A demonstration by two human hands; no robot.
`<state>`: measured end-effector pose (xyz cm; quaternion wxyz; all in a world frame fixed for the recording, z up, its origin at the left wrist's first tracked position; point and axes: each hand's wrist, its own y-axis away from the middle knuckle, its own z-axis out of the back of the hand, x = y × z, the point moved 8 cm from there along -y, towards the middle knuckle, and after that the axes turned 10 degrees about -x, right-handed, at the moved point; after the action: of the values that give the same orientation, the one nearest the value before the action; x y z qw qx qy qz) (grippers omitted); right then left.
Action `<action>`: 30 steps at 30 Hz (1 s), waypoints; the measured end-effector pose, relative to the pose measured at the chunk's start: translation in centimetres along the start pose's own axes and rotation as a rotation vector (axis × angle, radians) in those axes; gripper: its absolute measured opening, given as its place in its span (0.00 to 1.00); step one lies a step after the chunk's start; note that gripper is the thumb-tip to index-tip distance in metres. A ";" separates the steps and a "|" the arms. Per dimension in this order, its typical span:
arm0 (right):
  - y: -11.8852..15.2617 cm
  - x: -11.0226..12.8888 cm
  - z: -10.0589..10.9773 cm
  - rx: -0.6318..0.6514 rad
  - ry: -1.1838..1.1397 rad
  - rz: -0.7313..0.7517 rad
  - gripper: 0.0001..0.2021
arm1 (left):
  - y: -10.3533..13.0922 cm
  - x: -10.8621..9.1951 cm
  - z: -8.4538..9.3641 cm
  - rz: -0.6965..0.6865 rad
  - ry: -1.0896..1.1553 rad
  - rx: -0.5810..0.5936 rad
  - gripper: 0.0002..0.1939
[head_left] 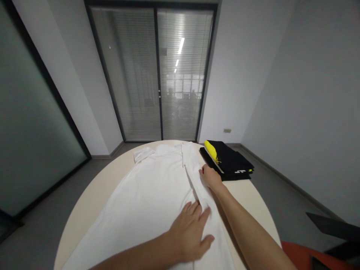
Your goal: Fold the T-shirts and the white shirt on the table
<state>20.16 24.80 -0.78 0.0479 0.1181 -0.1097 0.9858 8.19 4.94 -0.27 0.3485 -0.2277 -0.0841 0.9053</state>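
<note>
A white shirt (152, 191) lies spread over the round table (92, 195), with one short sleeve sticking out at the far left. Its right side is folded inward as a long strip. My left hand (191, 230) lies on the cloth near the fold's inner edge, fingers spread. Farther away, my right hand (210, 177) is at the outer right edge of the folded strip, its fingers closed at the cloth; whether they pinch it is hard to see.
Folded black garments (232, 161) with a yellow patch are stacked at the table's far right. A red chair (306, 257) stands at the lower right. Beyond the table are glass doors (180, 75) with blinds.
</note>
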 end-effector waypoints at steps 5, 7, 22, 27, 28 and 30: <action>0.1 -0.8 -0.2 0.039 -0.014 0.004 0.17 | 0.9 -0.3 0.9 -0.183 -0.001 0.122 0.34; 0.3 -1.0 -0.2 0.065 -0.023 0.016 0.19 | 1.5 0.1 1.5 -0.233 -0.004 0.168 0.34; 1.0 -1.6 0.2 0.117 -0.015 0.018 0.24 | 1.3 -1.5 -1.7 -0.060 0.122 0.181 0.44; 1.2 -1.5 0.3 0.105 0.002 0.014 0.23 | 1.2 -0.8 1.0 -0.037 0.277 0.138 0.33; 1.3 -1.5 0.4 0.099 0.008 0.011 0.22 | 1.2 -0.6 1.4 -0.018 0.307 0.125 0.30; 1.4 -1.4 0.5 0.087 0.016 0.008 0.22 | 1.2 0.1 1.7 0.052 0.359 0.085 0.26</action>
<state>21.48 23.26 -0.93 0.0394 0.1116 -0.0666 0.9907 6.62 4.12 0.87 0.3438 -0.3727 0.0237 0.8616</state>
